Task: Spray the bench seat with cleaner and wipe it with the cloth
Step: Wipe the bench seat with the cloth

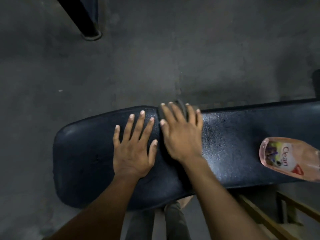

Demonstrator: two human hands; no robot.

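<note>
We see two bare forearms reaching in from the bottom edge, with no sleeves, watches, bands or rings on them. The left hand [133,149] has short, pale, neatly trimmed fingernails, and the right hand [180,134] shows the same short nails, though its outline is slightly blurred. Below the arms we make out two legs in dark grey trousers [176,222], the fabric plain and unmarked. Any footwear is out of view.

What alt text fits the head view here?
A right hand presses a dark cloth flat on a dark padded bench seat, while the left hand rests spread open beside it. A pink cleaner bottle lies on the seat at right, above a grey floor.
</note>
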